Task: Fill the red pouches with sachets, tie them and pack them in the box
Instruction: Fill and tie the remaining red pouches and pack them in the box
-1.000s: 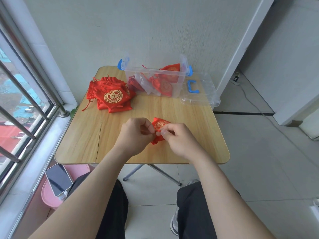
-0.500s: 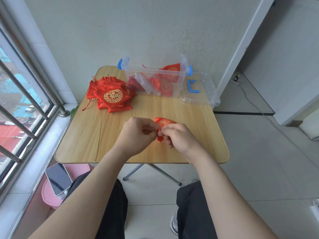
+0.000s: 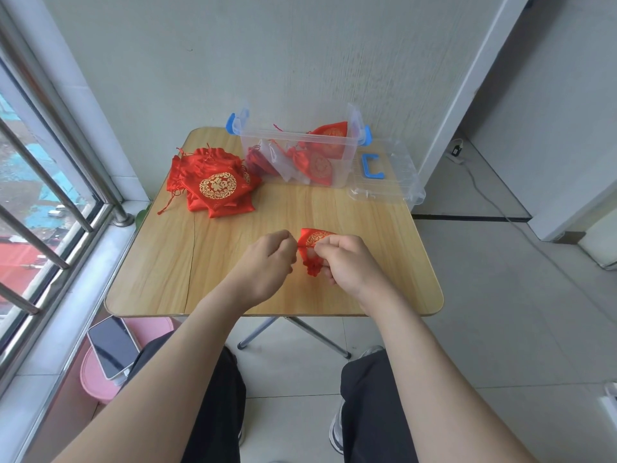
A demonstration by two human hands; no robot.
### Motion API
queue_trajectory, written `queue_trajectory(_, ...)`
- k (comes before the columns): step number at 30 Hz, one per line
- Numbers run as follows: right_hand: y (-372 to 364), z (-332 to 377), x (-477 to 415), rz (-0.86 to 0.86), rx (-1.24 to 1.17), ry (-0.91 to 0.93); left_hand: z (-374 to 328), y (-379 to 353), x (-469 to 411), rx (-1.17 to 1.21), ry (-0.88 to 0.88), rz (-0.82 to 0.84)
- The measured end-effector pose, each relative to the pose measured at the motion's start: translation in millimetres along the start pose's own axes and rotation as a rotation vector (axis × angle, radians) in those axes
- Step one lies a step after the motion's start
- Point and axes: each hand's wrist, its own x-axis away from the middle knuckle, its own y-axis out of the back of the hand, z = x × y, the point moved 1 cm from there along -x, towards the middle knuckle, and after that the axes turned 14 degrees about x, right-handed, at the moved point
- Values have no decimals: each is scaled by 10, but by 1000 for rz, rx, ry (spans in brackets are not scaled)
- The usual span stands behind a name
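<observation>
Head camera view, looking down on a light wooden folding surface (image 3: pixel 384 272). A small red satin pouch (image 3: pixel 314 237) with a gold printed emblem is held just above the middle of the surface, between the two hands. The left hand (image 3: pixel 263 262) and the right hand (image 3: pixel 350 265) are both curled and close together. Each is pinched at the pouch's gathered neck, which points toward the person; the drawstrings are too fine to be made out.

Tying appears to be the step in hand. For a firm knot, the cords should be drawn evenly outward while the neck is kept bunched, so that nothing inside can slip out.

A pile of flat red pouches (image 3: pixel 213 182) lies at the far left. A clear plastic box with blue clips (image 3: pixel 293 135), with several pouches inside, stands at the far edge, and its clear lid (image 3: pixel 397 182) is beside it.
</observation>
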Motion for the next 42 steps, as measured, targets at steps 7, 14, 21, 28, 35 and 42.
queue_trajectory(7,-5,-42,-8,-15,131,58,57,25,-23,-24,21,-94)
queue_trajectory(14,15,-214,-47,-248,543,64,173,71,-139,36,90,-199)
queue_trajectory(21,53,-197,-2,-204,651,-120,372,159,-357,-293,125,-198)
queue_trajectory(28,50,-156,37,-159,895,-138,422,192,-336,-582,200,-250)
queue_trajectory(35,-42,-134,0,-199,762,-15,290,7,-233,-572,-80,-66)
queue_trajectory(42,-168,-170,-99,-172,787,103,337,-38,-268,-583,-118,-6)
